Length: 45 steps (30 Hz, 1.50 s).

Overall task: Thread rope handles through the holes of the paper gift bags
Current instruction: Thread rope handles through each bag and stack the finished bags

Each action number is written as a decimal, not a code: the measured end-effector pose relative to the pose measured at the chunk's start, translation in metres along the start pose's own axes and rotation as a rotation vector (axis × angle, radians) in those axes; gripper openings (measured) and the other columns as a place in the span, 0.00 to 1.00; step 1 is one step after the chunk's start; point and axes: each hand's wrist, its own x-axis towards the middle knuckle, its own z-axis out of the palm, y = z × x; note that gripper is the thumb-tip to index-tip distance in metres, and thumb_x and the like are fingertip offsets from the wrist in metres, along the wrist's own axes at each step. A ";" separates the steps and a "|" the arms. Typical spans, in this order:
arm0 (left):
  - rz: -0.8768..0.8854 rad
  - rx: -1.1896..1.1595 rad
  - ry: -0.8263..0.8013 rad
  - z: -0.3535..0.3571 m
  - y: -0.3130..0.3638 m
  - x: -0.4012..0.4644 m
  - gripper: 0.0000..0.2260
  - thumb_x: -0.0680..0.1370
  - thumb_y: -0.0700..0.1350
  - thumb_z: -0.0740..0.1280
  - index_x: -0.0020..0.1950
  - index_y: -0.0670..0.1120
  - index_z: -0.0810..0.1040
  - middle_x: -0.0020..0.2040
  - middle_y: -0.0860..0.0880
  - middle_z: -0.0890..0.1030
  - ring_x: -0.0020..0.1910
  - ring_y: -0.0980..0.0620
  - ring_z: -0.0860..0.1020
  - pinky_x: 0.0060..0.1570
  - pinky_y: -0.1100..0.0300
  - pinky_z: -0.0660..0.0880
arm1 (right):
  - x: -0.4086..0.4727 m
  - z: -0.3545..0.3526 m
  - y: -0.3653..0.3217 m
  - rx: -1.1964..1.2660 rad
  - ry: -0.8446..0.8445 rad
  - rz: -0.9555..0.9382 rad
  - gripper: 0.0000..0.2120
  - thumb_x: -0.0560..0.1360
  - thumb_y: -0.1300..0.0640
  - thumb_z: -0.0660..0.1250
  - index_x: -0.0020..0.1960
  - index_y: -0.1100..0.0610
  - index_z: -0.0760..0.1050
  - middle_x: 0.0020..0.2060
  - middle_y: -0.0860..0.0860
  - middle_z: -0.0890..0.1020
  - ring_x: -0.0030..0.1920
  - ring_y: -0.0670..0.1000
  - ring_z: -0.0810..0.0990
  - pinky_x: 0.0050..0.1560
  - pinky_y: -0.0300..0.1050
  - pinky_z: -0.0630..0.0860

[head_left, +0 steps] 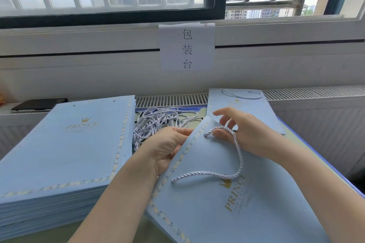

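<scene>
A flat light-blue paper gift bag (227, 209) with a gold crown logo lies tilted in front of me. A white twisted rope handle (236, 152) loops across its face, one end at a hole near the top edge, the other lying loose lower left. My left hand (167, 146) grips the bag's left edge, fingers curled under the paper. At the bag's top edge my right hand (243, 130) has the rope looped over its fingers; whether the fingertips pinch it is unclear.
A tall stack of flat blue bags (63, 154) sits on the left. A heap of loose white rope handles (158, 122) lies behind my hands. A bag with a handle fitted (245, 100) lies at the back right. A dark phone (39, 104) rests on the radiator ledge.
</scene>
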 end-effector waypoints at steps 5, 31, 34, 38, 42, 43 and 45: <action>0.121 0.179 0.167 0.001 -0.007 0.001 0.11 0.71 0.24 0.64 0.41 0.37 0.81 0.29 0.40 0.81 0.21 0.49 0.77 0.21 0.62 0.75 | 0.001 0.002 0.002 -0.017 -0.056 0.020 0.11 0.77 0.50 0.64 0.59 0.45 0.72 0.40 0.44 0.76 0.38 0.42 0.71 0.39 0.30 0.67; 1.222 1.418 0.335 0.027 -0.049 0.022 0.11 0.75 0.49 0.58 0.40 0.49 0.79 0.40 0.53 0.78 0.40 0.50 0.77 0.41 0.58 0.72 | 0.002 -0.034 0.041 0.152 0.784 0.369 0.08 0.79 0.59 0.60 0.56 0.55 0.75 0.39 0.48 0.78 0.50 0.57 0.77 0.50 0.51 0.73; 0.967 1.461 0.555 0.019 -0.046 0.025 0.11 0.71 0.42 0.60 0.49 0.48 0.79 0.43 0.51 0.78 0.44 0.49 0.78 0.43 0.57 0.74 | -0.001 -0.039 0.045 0.063 0.782 0.432 0.10 0.80 0.59 0.58 0.57 0.57 0.74 0.47 0.53 0.80 0.52 0.58 0.77 0.50 0.51 0.72; 0.439 1.628 0.698 0.003 -0.045 0.028 0.17 0.76 0.36 0.55 0.64 0.44 0.66 0.62 0.46 0.70 0.62 0.46 0.68 0.59 0.55 0.65 | -0.001 -0.035 0.050 -0.100 0.675 0.553 0.13 0.79 0.61 0.56 0.62 0.59 0.71 0.58 0.58 0.76 0.58 0.61 0.74 0.51 0.51 0.69; 0.300 1.721 0.740 -0.004 -0.046 0.032 0.14 0.79 0.37 0.55 0.64 0.44 0.68 0.63 0.46 0.70 0.64 0.46 0.67 0.59 0.54 0.66 | -0.002 -0.026 0.049 -0.214 0.469 0.628 0.16 0.78 0.64 0.56 0.65 0.61 0.68 0.60 0.61 0.70 0.59 0.63 0.70 0.49 0.51 0.66; 0.294 1.730 0.743 -0.004 -0.045 0.032 0.13 0.80 0.39 0.56 0.63 0.45 0.69 0.62 0.46 0.72 0.63 0.46 0.68 0.58 0.54 0.66 | -0.003 -0.025 0.048 -0.261 0.421 0.646 0.16 0.78 0.64 0.56 0.65 0.60 0.68 0.60 0.61 0.69 0.59 0.62 0.69 0.50 0.51 0.66; 0.321 1.714 0.768 -0.003 -0.043 0.030 0.10 0.81 0.42 0.57 0.61 0.48 0.70 0.60 0.48 0.74 0.61 0.47 0.69 0.57 0.55 0.66 | -0.003 -0.023 0.044 -0.377 0.373 0.641 0.16 0.77 0.63 0.56 0.64 0.59 0.69 0.59 0.60 0.69 0.59 0.61 0.69 0.53 0.52 0.66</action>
